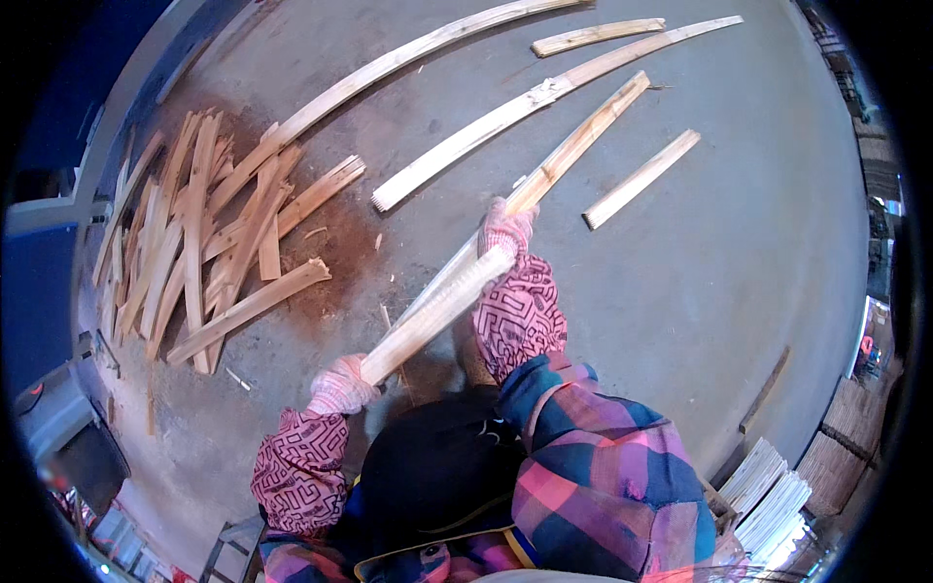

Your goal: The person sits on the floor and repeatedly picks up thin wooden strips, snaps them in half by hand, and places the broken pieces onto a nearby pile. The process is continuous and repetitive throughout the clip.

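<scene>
Both gloved hands – left hand, right hand – closed on long wooden slat slanting over concrete floor | risk: splintered edge snags your glove, or far end strikes loose slats.

A rough workshop: a bare concrete floor, split wood strips heaped at the left, long slats far off, stacked boards near right.

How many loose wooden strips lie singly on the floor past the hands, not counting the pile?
5: a long curved strip farthest off, a short piece upper right, a long strip below it, a short strip on the right, one beside the pile.
</scene>
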`<state>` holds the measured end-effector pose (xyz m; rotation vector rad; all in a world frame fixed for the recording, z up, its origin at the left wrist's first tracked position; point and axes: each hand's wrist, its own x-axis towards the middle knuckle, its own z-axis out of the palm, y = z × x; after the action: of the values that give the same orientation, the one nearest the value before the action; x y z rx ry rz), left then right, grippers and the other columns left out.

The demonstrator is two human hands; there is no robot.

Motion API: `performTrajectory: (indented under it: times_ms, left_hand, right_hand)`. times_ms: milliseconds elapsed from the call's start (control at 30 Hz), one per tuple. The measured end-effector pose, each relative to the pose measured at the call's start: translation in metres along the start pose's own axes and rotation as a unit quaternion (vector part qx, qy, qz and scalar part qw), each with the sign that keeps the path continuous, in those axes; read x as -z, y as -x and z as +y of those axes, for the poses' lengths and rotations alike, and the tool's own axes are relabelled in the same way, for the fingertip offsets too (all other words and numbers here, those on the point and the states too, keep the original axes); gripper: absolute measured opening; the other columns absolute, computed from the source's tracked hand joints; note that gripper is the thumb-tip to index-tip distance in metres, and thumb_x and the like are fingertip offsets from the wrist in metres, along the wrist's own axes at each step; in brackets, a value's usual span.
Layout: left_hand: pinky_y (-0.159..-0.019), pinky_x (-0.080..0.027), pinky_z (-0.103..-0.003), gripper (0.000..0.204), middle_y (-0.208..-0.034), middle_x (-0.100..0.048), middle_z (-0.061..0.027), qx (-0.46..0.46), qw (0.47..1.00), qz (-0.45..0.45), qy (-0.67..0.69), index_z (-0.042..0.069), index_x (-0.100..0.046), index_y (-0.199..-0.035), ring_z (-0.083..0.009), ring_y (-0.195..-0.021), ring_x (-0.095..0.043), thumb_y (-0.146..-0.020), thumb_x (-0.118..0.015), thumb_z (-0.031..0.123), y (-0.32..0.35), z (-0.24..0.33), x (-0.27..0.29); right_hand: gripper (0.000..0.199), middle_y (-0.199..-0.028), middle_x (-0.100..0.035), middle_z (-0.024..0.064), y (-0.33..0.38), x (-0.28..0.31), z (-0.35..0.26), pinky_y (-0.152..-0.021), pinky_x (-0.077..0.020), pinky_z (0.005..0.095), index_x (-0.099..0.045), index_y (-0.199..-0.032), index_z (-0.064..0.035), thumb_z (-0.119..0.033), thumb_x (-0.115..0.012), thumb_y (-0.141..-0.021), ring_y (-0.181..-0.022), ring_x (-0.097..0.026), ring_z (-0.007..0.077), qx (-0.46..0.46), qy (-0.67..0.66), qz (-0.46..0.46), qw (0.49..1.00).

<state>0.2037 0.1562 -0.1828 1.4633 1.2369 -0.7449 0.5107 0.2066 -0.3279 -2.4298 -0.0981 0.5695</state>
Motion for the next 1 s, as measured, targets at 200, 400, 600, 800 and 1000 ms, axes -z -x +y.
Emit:
performTrajectory:
  times_ms: [200,400,600,800,1000]
  left_hand:
    - [-0.077,-0.052,-0.041,0.039,-0.096,-0.067,-0.0121,0.004,0.998,0.025,-0.058,0.016,-0.064,-0.104,-0.0315,-0.089,-0.065,-0.07,-0.068,0.034,0.036,0.017,0.011]
    - [-0.065,-0.053,-0.043,0.023,-0.079,-0.064,-0.0115,-0.084,0.938,0.236,-0.24,0.012,-0.066,-0.093,-0.0319,-0.075,-0.065,-0.074,-0.061,0.026,0.003,-0.103,0.006]
    - [-0.088,-0.049,-0.034,0.059,-0.109,-0.064,-0.0171,-0.118,0.904,0.386,0.142,-0.001,-0.051,-0.125,-0.0297,-0.102,-0.061,-0.072,-0.071,0.015,0.047,-0.193,0.11]
    - [-0.088,-0.048,-0.038,0.063,-0.112,-0.06,-0.0205,0.202,0.863,0.427,-0.18,0.002,-0.051,-0.125,-0.0342,-0.102,-0.059,-0.07,-0.072,0.025,0.061,-0.184,0.165]
    - [-0.08,-0.052,-0.04,0.054,-0.102,-0.065,-0.0161,0.005,0.965,0.221,-0.138,0.012,-0.06,-0.113,-0.0321,-0.093,-0.064,-0.066,-0.067,0.037,-0.014,0.027,0.074]
  right_hand:
    - [0.062,-0.095,-0.06,0.0199,0.009,-0.016,0.002,-0.08,-0.0472,0.0388,-0.044,-0.117,0.0015,-0.033,-0.071,-0.072,-0.087,-0.059,0.0309,0.054,-0.053,-0.066,0.995]
    - [0.03,-0.066,-0.047,0.0009,-0.016,0.064,-0.008,-0.04,-0.0422,0.0302,-0.051,-0.11,-0.0071,-0.018,-0.056,-0.083,-0.054,-0.05,0.0104,-0.102,-0.466,-0.275,0.834]
    - [0.025,-0.072,-0.05,0.0082,-0.02,0.089,-0.006,-0.046,-0.0461,0.0364,-0.048,-0.111,-0.0057,-0.012,-0.058,-0.088,-0.056,-0.052,0.023,-0.228,-0.56,-0.302,0.737]
    - [0.029,-0.095,-0.06,0.0121,0.039,0.086,0.028,-0.071,-0.0533,0.0388,-0.052,-0.11,0.0004,-0.025,-0.052,-0.096,-0.079,-0.061,0.0249,-0.128,-0.411,-0.355,0.83]
    - [0.034,-0.1,-0.064,0.0146,0.104,0.061,0.095,-0.078,-0.0556,0.0401,-0.055,-0.109,0.0062,-0.011,-0.068,-0.083,-0.089,-0.065,0.0286,-0.184,-0.236,-0.59,0.749]
